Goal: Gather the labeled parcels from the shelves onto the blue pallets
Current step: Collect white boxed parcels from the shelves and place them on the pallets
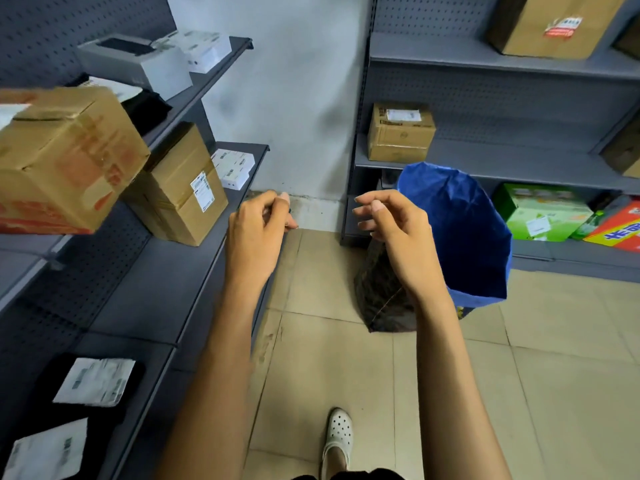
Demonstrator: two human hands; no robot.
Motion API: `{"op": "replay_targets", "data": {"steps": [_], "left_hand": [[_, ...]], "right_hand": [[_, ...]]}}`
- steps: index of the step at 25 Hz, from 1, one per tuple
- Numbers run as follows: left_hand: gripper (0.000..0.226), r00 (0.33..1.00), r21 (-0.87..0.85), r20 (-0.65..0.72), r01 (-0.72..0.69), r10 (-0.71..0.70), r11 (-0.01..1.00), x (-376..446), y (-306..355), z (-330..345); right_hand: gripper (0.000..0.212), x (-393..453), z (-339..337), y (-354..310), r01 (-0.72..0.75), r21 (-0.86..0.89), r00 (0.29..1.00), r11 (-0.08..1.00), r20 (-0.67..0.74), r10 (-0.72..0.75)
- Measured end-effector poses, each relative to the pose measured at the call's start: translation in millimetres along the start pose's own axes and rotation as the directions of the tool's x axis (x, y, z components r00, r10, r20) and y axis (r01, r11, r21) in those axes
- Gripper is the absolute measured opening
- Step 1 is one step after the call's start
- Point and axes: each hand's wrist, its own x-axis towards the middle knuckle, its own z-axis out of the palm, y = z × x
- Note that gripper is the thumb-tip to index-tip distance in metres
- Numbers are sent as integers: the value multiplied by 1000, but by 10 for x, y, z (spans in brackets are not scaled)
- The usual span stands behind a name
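My left hand and my right hand hover side by side over the aisle floor, fingers loosely curled, holding nothing. Left of my left hand, a labeled brown carton sits on the middle left shelf, with small white labeled boxes behind it. A larger brown carton with red print juts out at the far left. Two flat black parcels with white labels lie on the lower left shelf. A labeled carton stands on the right shelving. No blue pallet is in view.
A tall blue open bag stands on the floor just right of my right hand, a dark patterned bag leaning against it. Green and red-yellow boxes fill the low right shelf. A big carton sits top right. My shoe is on the tiles.
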Motion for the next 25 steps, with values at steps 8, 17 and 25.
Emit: {"op": "replay_targets", "data": {"steps": [8,17,25], "left_hand": [[38,997,21,-65,40,-39,999,880,-39,588],[32,999,-58,-42,30,-33,998,1874,-137,1008],[31,999,10,-31,25,-24,1000,3260,-396,1128]], "right_hand": [[22,1140,-205,370,-34,14,994,999,103,32],[22,2169,-193,664,-34,1,994,999,101,34],[22,3526,210,814,-23,26,994,999,105,20]]}}
